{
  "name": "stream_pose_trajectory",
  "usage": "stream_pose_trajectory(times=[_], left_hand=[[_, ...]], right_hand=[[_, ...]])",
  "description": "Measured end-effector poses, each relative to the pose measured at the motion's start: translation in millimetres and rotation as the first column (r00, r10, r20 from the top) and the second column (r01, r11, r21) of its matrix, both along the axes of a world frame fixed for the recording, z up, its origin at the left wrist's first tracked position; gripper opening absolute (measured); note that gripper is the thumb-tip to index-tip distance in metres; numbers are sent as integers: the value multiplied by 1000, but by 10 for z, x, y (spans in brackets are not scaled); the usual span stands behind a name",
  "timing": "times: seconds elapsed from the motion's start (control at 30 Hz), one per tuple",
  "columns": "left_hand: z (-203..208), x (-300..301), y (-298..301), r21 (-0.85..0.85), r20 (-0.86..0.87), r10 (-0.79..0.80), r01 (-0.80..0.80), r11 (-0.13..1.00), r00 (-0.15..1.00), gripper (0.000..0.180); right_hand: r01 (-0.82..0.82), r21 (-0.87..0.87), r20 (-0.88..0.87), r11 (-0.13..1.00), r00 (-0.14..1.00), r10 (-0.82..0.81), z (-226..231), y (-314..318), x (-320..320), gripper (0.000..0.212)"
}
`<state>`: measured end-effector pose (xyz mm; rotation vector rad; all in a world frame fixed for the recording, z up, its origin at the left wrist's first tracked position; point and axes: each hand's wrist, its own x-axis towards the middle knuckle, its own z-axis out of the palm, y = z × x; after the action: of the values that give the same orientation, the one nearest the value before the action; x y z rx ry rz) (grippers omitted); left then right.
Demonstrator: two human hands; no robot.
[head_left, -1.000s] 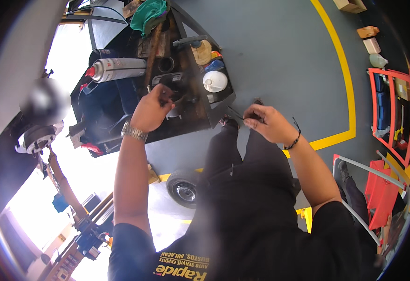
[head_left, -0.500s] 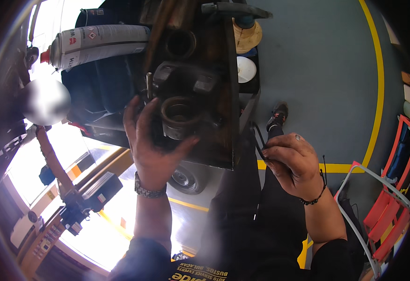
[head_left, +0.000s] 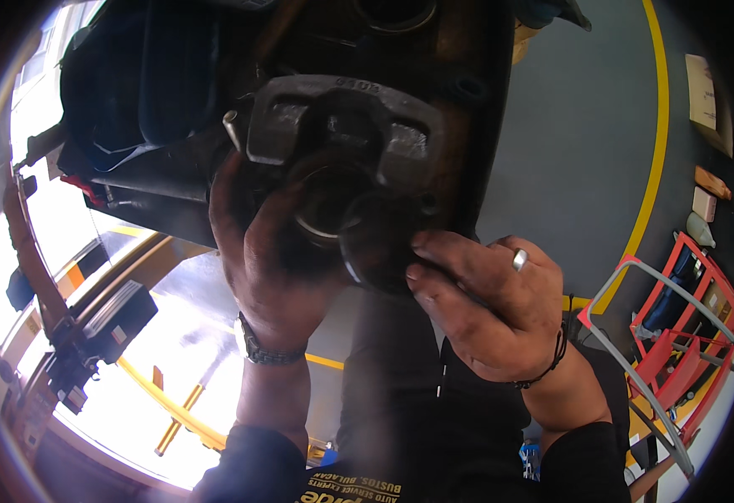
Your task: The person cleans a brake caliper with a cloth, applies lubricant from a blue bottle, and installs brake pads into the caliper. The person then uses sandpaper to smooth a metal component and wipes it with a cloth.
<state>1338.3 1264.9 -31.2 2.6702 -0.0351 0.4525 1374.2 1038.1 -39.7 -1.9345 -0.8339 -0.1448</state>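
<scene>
A dark metal brake caliper (head_left: 421, 155) lies on the worn dark bench top (head_left: 459, 126), its round bore towards me. My left hand (head_left: 279, 260) is closed around the caliper's near left side, with the fingers partly lost in shadow. Between thumb and fingertips, my right hand (head_left: 493, 306) pinches a thin black ring (head_left: 348, 261), which looks like a rubber seal. The ring is held tilted beside the bore's near right edge; whether it touches the caliper I cannot tell. A slim metal pin (head_left: 231, 130) sticks up at the caliper's left.
Another round dark opening (head_left: 394, 10) shows at the far edge. Dark moulded plastic (head_left: 178, 75) lies left of the bench top. A red and grey metal frame (head_left: 686, 302) stands on the right, past the yellow floor line (head_left: 659, 151).
My right hand has brought the black ring left and up to the caliper's bore. My left hand stays on the caliper. The view has come closer, and the spray can is out of sight.
</scene>
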Motion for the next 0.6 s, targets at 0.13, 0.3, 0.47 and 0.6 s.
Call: stream_pose_trajectory(times=[0.13,0.3,0.47,0.6], left_hand=[[17,-179,106,124,27,15,-18,992,1000,80],[-73,-374,230,16,53,24,-25,1000,998,71],[-185,-392,291,-130,128,-14,31,991,992,68],[-186,-409,245,-216,87,38,-19,976,995,63]], right_hand=[[59,-132,-14,989,998,-62,194,341,10,25],[-30,-233,-87,972,996,10,341,504,-35,29],[42,-292,-82,956,994,-69,364,636,-182,25],[150,-312,-116,938,974,-194,401,758,-299,22]])
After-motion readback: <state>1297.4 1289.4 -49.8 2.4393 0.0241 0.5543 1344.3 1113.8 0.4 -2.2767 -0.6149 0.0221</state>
